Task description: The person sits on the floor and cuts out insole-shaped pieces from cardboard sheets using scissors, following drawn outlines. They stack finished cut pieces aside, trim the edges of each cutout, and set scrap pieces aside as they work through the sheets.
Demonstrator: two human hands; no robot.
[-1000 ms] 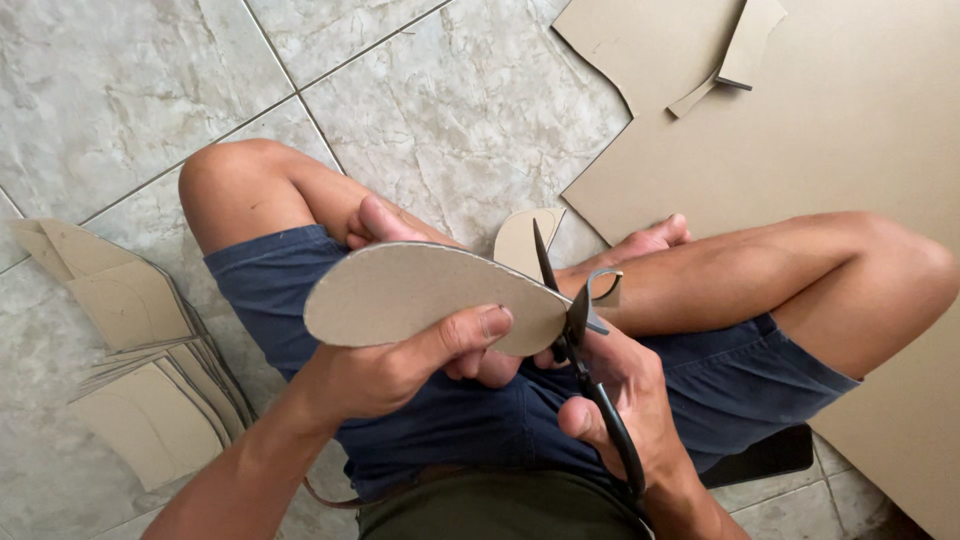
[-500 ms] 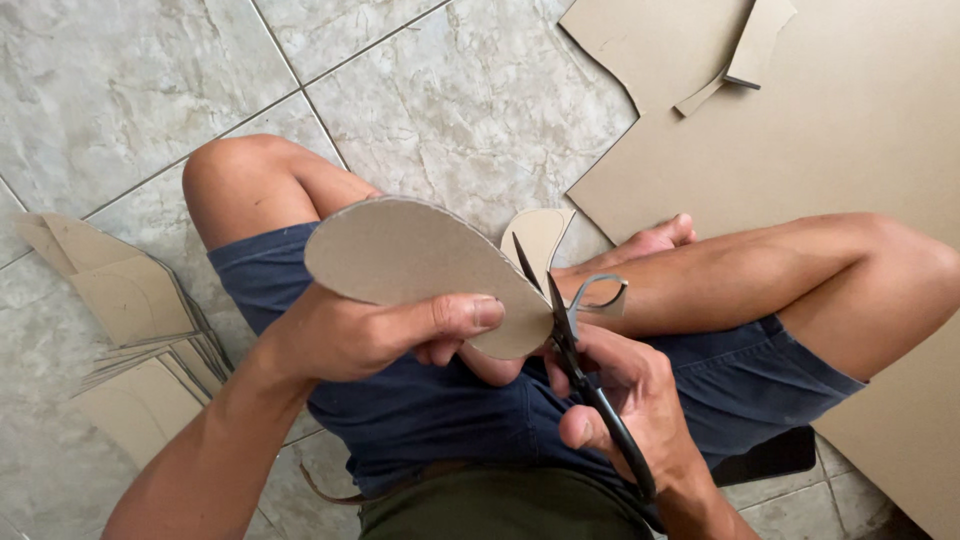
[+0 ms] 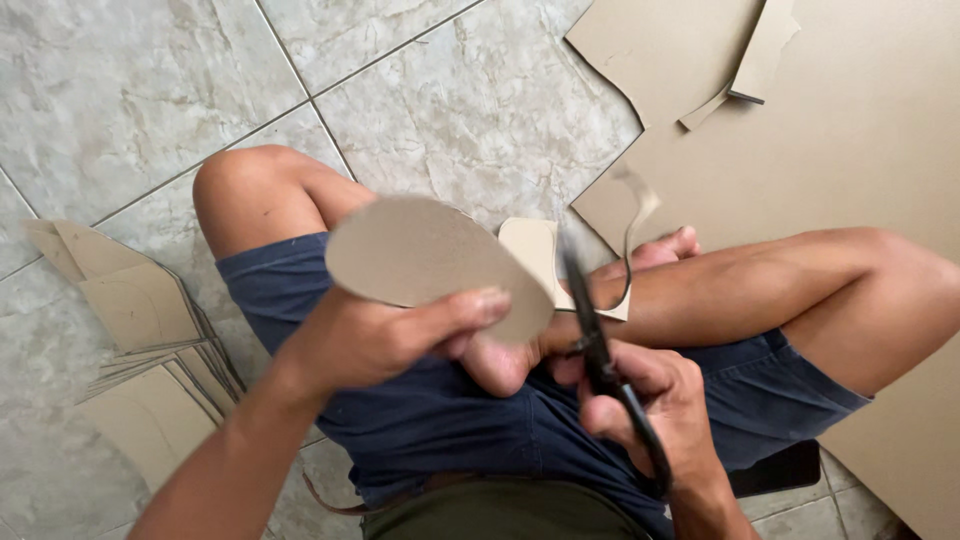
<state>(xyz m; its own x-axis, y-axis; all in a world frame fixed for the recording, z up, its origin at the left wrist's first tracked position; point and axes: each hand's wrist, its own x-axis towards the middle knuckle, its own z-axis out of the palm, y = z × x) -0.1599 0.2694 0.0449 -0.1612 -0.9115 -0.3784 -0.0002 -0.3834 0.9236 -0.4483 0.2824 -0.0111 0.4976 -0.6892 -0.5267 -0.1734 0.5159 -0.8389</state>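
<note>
I sit cross-legged on a tiled floor. My left hand point(image 3: 385, 335) grips a tan cardboard cut-out point(image 3: 425, 262) shaped like a shoe sole, held flat over my lap. My right hand point(image 3: 650, 400) is closed around black scissors point(image 3: 595, 330), whose blades point up and away along the cut-out's right edge. A thin curled strip of trimmed cardboard point(image 3: 635, 240) hangs blurred beside the blades. The blades are too blurred to tell if they are apart.
A large tan cardboard sheet point(image 3: 850, 150) with cut-away edges lies on the floor to the right. A stack of cardboard offcuts point(image 3: 130, 320) sits at the left. A pale cardboard piece point(image 3: 530, 250) lies under my legs. A dark flat object point(image 3: 790, 465) is by my right thigh.
My left hand has turned the cut-out, swinging its far end from left toward the upper middle. The scissors have moved along its edge and a longer trimmed strip now curls off.
</note>
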